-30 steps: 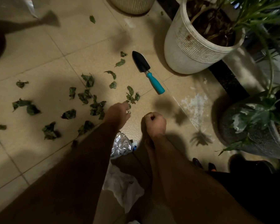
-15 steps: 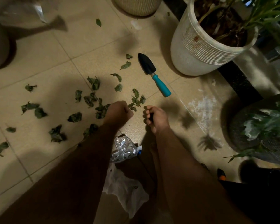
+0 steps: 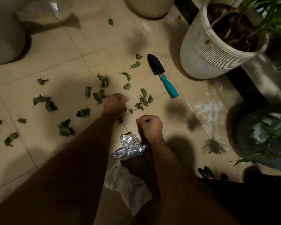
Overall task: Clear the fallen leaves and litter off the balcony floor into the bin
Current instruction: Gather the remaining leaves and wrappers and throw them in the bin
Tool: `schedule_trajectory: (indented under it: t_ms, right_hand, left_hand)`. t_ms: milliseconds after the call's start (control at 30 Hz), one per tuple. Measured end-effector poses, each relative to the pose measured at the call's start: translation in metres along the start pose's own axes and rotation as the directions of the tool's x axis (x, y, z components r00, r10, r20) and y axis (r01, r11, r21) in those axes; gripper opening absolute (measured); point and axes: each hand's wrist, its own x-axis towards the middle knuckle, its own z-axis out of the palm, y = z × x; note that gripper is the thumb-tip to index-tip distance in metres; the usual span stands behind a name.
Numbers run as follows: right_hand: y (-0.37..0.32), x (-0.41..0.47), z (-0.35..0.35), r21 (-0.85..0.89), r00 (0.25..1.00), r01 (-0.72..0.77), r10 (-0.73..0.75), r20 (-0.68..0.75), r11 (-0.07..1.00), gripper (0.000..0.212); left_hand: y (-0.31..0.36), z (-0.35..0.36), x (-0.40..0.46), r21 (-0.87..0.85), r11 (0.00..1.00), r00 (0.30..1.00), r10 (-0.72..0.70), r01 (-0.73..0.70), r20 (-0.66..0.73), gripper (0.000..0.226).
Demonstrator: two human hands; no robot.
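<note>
Both hands are hovering low over the pale beige tiled balcony floor (image 3: pixel 58 46), and the step in hand looks to be gathering leaves by hand. The left hand (image 3: pixel 115 103) is curling down among the scattered dark green crumpled leaves (image 3: pixel 102 93), its fingers folded under; whether its grip is already pinching leaves I cannot tell, since the fingertips are hidden beneath the knuckles. The right hand (image 3: pixel 150 125) is balling into a fist just above the tile, grip pressed together, and whether it is enclosing anything is also hidden.

The leaves are lying spread across the floor, mostly to the left of and beyond the left hand, with a small cluster (image 3: pixel 143 101) sitting between the left hand and the black-bladed garden trowel with a teal handle (image 3: pixel 162 75). A crumpled silver foil wrapper (image 3: pixel 128 146) is lying between the forearms, and a thin white plastic bag (image 3: pixel 128 189) is lying nearer the body. No bin is clearly showing here.

To do this well, the person is probably better off sweeping the dry leaves into one pile with the edge of a hand than pinching them singly, since they look brittle and likely to crumble. The cluster near the trowel is closest, so taking that first is sensible. The large white ribbed plastic plant pot (image 3: pixel 206 51) is standing well apart from the work.
</note>
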Motion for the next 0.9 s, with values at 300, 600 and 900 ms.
schedule_trajectory:
  t_ms: [300,600,900]
  right_hand:
    - [-0.020,0.032,-0.010,0.248,0.972,-0.106,0.153,-0.178,0.963,0.011]
    - [-0.030,0.028,0.011,-0.145,0.995,0.041,-0.053,-0.079,0.989,0.009]
    - [-0.007,0.034,-0.022,0.867,0.889,-0.413,-0.085,0.450,0.279,0.027]
  left_hand:
    - [-0.014,0.018,-0.017,0.534,0.777,0.942,0.255,-0.334,0.218,0.029]
    - [-0.001,0.005,-0.004,0.435,0.882,0.981,0.191,-0.181,0.019,0.022]
    - [0.037,0.001,0.001,-0.567,0.759,0.945,-0.210,0.320,0.251,0.021]
